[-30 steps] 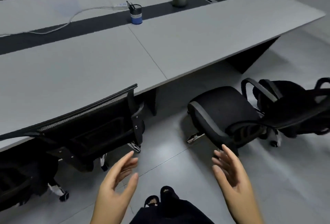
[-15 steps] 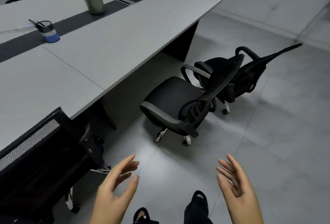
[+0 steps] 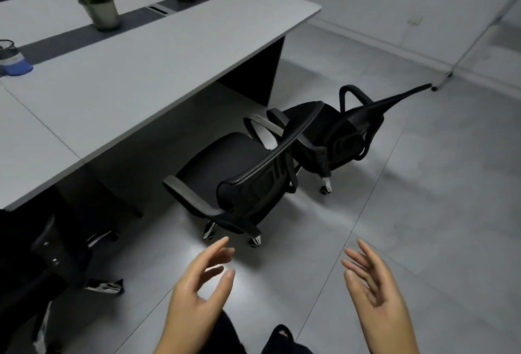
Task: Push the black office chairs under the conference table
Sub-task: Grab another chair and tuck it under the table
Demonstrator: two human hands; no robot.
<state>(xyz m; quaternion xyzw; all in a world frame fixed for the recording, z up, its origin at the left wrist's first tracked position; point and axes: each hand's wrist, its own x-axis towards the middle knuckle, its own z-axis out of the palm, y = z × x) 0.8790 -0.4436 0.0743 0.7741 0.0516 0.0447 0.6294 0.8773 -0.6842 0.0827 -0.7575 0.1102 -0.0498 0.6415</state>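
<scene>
hands: left hand and right hand are both up in front, fingers spread, grip released, holding nothing.
change: the view has swung to the right since a second ago. the chair at the left that filled the view then is now only a dark bit at the left edge.
near chair: now right in front of the hands, close but not touched. it stands on the floor beside the tabletop, with its seat out in the open and not tucked under. its back faces the hands.
far chair: just behind the near one, by the end of the tabletop, also out in the open. the two chairs look like they touch or nearly touch.
left chair: its seat looks mostly under the edge, so it seems done.
other things: two plant pots and a blue cup sit on top, well away.
meaning: i think the person has turned to the next chair. two chairs are not yet pushed in.
next: the hands likely need to reach the back of the near chair and roll it forward.
watch out: its arms may bump the far chair or the edge.
</scene>
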